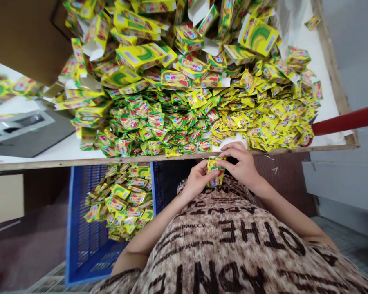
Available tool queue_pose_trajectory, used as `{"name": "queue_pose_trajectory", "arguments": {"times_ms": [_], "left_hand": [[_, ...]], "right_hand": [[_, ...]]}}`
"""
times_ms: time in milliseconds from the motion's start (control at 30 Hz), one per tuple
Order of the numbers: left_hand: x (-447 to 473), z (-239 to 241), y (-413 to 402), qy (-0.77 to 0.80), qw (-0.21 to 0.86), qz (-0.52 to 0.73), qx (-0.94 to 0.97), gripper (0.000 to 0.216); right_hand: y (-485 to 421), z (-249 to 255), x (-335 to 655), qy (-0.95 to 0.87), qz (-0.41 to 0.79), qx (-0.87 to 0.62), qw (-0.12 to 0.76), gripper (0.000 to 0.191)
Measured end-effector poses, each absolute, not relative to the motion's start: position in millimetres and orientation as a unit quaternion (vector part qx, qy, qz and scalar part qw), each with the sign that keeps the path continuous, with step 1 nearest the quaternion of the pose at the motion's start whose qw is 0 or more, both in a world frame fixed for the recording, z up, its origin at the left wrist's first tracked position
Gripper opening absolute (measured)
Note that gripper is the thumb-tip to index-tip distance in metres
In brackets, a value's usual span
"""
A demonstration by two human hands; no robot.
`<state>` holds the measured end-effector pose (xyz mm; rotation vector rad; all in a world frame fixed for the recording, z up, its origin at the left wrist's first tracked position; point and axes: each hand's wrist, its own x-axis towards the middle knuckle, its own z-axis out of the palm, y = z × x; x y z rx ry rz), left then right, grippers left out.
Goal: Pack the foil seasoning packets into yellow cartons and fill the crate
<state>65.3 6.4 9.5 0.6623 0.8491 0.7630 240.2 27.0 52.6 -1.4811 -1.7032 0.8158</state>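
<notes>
A small yellow-and-green box [215,176] is held upright in front of my body, just below the table edge. My left hand [198,179] grips its left side, with the thumb across the front. My right hand [239,164] has thumb and fingers closed at the box's top right corner. Whether a sachet is between the right fingers is hidden. Beyond my hands lie a heap of green sachets [153,118] and a heap of yellow sachets [276,122]. Behind them rises a pile of yellow boxes [141,55], several with white flaps standing open.
The white table [328,77] has a wooden rim [135,160] along its near side. Below, at left, a blue crate [88,261] holds many filled-looking boxes [125,204]. A red pole [346,120] juts in from the right. A grey case-like object [46,132] stands left.
</notes>
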Motion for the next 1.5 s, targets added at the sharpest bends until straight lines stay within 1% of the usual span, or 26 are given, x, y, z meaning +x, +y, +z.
{"name": "queue_pose_trajectory", "arguments": {"times_ms": [100, 200, 300, 433, 500, 600, 667, 767, 833, 933, 1033, 1133, 1333, 1500], "left_hand": [[66.3, 7.5, 5.6, 0.392, 0.791, 0.373, 0.286, 0.038], [66.5, 5.2, 4.4, 0.382, 0.797, 0.387, 0.264, 0.037], [65.9, 4.0, 4.4, 0.373, 0.799, 0.394, 0.26, 0.035], [65.6, 4.2, 6.2, 0.384, 0.793, 0.38, 0.282, 0.034], [66.2, 5.5, 6.8, 0.388, 0.798, 0.369, 0.278, 0.038], [66.5, 9.3, 8.1, 0.387, 0.814, 0.377, 0.212, 0.041], [65.2, 12.2, 10.5, 0.385, 0.829, 0.375, 0.155, 0.042], [61.5, 14.0, 17.6, 0.388, 0.852, 0.331, 0.114, 0.034], [59.4, 13.0, 23.2, 0.392, 0.864, 0.295, 0.11, 0.03], [57.8, 10.3, 27.8, 0.419, 0.849, 0.295, 0.127, 0.028], [56.3, 7.5, 26.3, 0.468, 0.782, 0.357, 0.205, 0.026], [53.9, 4.0, 22.8, 0.483, 0.726, 0.395, 0.289, 0.025], [55.5, 3.3, 27.3, 0.49, 0.692, 0.398, 0.349, 0.025], [53.2, 5.7, 28.0, 0.486, 0.648, 0.38, 0.446, 0.018]], "right_hand": [[23.9, 53.6, 237.3, -0.674, 0.272, -0.581, 0.368, 0.003], [23.6, 47.8, 236.0, -0.686, 0.256, -0.574, 0.367, 0.005], [25.4, 37.3, 237.4, -0.697, 0.297, -0.552, 0.347, 0.007], [24.8, 30.0, 241.2, -0.741, 0.379, -0.485, 0.268, 0.02], [22.8, 32.8, 243.2, -0.732, 0.398, -0.485, 0.265, 0.019], [18.1, 39.2, 245.1, -0.612, 0.439, -0.558, 0.349, 0.015], [14.3, 40.5, 244.4, -0.484, 0.524, -0.588, 0.382, 0.018], [10.7, 38.0, 239.5, -0.333, 0.676, -0.561, 0.343, 0.023], [11.5, 36.2, 235.3, -0.296, 0.711, -0.554, 0.318, 0.025], [15.4, 35.2, 230.9, -0.336, 0.665, -0.581, 0.328, 0.025], [18.1, 34.4, 230.1, -0.383, 0.619, -0.587, 0.354, 0.025], [19.6, 33.3, 230.0, -0.374, 0.623, -0.587, 0.357, 0.026], [21.6, 30.7, 228.9, -0.353, 0.641, -0.579, 0.359, 0.025], [12.5, 27.4, 234.3, -0.399, 0.602, -0.586, 0.367, 0.022]]}}
